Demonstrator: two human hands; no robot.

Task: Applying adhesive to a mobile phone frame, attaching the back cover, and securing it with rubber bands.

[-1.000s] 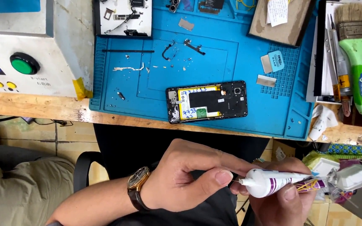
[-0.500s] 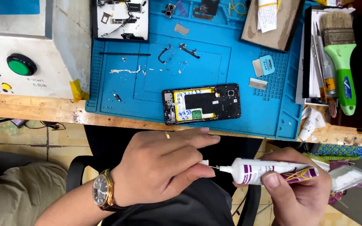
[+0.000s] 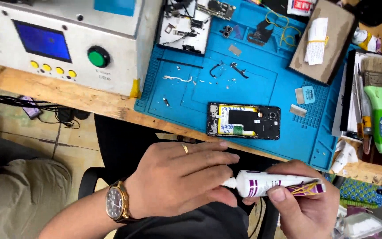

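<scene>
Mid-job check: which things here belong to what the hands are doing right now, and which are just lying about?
In hand:
- glue tube, gripped by the right hand
- its nozzle, pinched by the left hand
- opened phone on the blue mat, nearest the hands

Lying about:
- green-handled brush
- white machine with green button
- brown box
- small loose parts

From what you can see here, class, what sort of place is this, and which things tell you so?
Probably a phone repair bench: an opened phone lies on a blue work mat, with loose phone parts above it.
</scene>
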